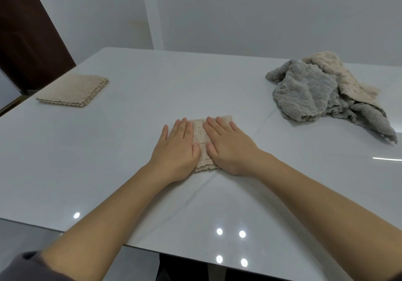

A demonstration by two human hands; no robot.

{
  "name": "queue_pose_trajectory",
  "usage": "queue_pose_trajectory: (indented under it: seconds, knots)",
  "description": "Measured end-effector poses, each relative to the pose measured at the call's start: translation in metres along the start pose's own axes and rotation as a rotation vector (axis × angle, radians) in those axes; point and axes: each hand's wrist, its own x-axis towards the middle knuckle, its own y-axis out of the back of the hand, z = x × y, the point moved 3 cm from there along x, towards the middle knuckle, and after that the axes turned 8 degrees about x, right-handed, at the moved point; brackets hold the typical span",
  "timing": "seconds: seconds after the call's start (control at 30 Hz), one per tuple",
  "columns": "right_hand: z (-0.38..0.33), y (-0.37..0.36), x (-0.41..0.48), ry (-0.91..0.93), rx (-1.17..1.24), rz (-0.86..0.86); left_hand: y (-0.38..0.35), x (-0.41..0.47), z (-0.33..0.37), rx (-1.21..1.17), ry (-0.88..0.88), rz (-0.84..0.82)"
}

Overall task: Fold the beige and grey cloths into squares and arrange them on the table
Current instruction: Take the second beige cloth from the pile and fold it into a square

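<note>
A folded beige cloth lies at the middle of the white table. My left hand and my right hand both rest flat on it, palms down, fingers together and pointing away, covering most of it. A second beige cloth, folded into a square, lies at the table's far left. At the far right sits a crumpled heap: a grey cloth with a beige cloth draped behind and over it.
The glossy table's near edge runs diagonally below my forearms. A dark brown door or panel stands beyond the table's left corner. A pale wall backs the table.
</note>
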Motion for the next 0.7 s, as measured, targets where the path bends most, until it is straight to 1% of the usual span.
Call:
queue_pose_trajectory:
  seconds: [0.1, 0.17, 0.2, 0.27, 0.33, 0.43, 0.53, 0.6, 0.7]
  knots:
    - [-0.002, 0.004, 0.001, -0.015, -0.034, -0.040, 0.004, 0.001, 0.001, 0.062, -0.011, -0.048]
    - [-0.002, 0.013, 0.006, -0.026, 0.006, -0.082, 0.009, 0.004, -0.005, 0.020, -0.032, -0.073]
    - [0.000, 0.021, 0.010, -0.026, 0.062, -0.087, 0.015, 0.007, -0.011, -0.069, -0.037, -0.066]
    - [0.010, 0.038, 0.017, -0.031, 0.181, -0.025, 0.026, 0.014, -0.026, -0.303, -0.018, -0.025]
    - [0.021, 0.050, 0.021, -0.053, 0.218, 0.035, 0.033, 0.023, -0.039, -0.424, 0.022, 0.004]
    - [0.031, 0.055, 0.027, -0.092, 0.314, 0.021, 0.043, 0.037, -0.053, -0.368, 0.052, 0.006]
    - [0.035, 0.057, 0.037, -0.093, 0.339, 0.013, 0.050, 0.049, -0.059, -0.329, 0.060, -0.096]
    - [0.038, 0.060, 0.043, -0.078, 0.318, 0.004, 0.052, 0.053, -0.062, -0.355, 0.043, -0.171]
    - [0.044, 0.062, 0.050, -0.083, 0.269, -0.073, 0.052, 0.055, -0.063, -0.436, 0.025, -0.219]
